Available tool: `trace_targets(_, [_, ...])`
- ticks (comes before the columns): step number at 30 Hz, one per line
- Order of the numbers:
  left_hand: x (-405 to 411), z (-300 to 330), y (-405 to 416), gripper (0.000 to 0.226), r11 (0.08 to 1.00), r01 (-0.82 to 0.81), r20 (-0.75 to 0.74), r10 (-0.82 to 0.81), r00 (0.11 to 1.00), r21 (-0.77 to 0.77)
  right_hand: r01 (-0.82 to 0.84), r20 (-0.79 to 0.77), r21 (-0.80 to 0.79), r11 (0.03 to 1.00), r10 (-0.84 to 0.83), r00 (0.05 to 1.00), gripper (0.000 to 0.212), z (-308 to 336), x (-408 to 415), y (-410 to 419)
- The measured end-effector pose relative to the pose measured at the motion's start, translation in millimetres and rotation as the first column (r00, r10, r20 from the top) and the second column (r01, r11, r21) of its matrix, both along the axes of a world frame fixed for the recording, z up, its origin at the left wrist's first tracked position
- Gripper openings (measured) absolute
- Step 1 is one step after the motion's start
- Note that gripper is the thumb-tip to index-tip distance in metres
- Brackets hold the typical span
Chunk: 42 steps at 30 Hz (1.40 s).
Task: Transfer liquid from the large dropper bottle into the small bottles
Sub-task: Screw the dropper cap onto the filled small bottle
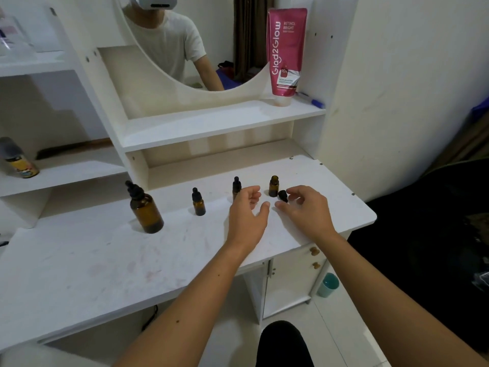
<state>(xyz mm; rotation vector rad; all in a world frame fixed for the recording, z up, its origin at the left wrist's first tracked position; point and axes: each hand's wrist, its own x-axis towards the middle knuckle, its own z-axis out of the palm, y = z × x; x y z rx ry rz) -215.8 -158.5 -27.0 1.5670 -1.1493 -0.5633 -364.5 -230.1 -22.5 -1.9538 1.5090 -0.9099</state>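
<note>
The large amber dropper bottle (146, 210) stands capped at the left of the white desk (105, 260). A small capped amber bottle (198, 202) stands to its right. Another small capped bottle (236, 186) is partly hidden behind my left hand (247, 215), which hovers open with fingers spread. A third small bottle (273, 186) stands uncapped, and its black dropper cap (283, 196) lies on the desk beside it. My right hand (307, 211) is open, fingertips just right of that cap, holding nothing.
A pink tube (287, 54) and a blue pen (313, 100) rest on the upper shelf under the mirror. A spray can (19, 161) lies on the left shelf. A teal cup (328, 284) sits on the floor beside the cabinet. The desk's right edge is near my right wrist.
</note>
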Motion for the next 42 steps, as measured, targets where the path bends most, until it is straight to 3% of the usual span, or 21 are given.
trace_targets(3, [0.5,-3.6,-10.9,0.041,1.000,0.009,0.018,-0.009,1.000,-0.003,0.012,-0.022,-0.012,1.000,-0.012,1.000,0.047,-2.6,2.2,-8.9])
trace_targets(9, [0.2,-7.6,-27.1,0.042,1.000,0.006,0.013,-0.006,1.000,-0.013,0.074,-0.019,-0.040,0.996,-0.075,0.997,0.025,-7.5,-1.4,-19.5])
trace_targets(18, [-5.4,-6.3,-48.0,0.050,1.000,0.013,0.008,-0.013,1.000,-0.011,0.066,0.156,0.004,0.998,-0.066,0.986,0.016,6.6,-29.9,-20.8])
trace_targets(25, [-6.9,-6.8,-53.5,0.030,0.999,-0.005,0.019,0.006,1.000,-0.042,0.019,0.305,-0.079,0.997,0.006,0.952,0.022,37.5,-28.9,-25.7])
trace_targets(28, [-6.1,-7.2,-52.0,0.029,0.999,0.009,0.019,-0.008,1.000,-0.041,-0.025,0.261,-0.161,0.987,0.067,0.963,0.024,47.4,-17.6,-30.1])
trace_targets(36, [-2.3,-10.2,-52.0,0.028,0.999,0.027,0.032,-0.025,0.999,-0.046,-0.200,-0.030,-0.423,0.884,0.207,0.978,0.028,48.5,-4.7,-35.9])
trace_targets(42, [-0.6,-11.6,-53.8,0.028,0.998,0.038,0.028,-0.037,0.999,-0.043,-0.344,-0.140,-0.374,0.861,0.315,0.939,0.028,57.1,6.9,-37.4])
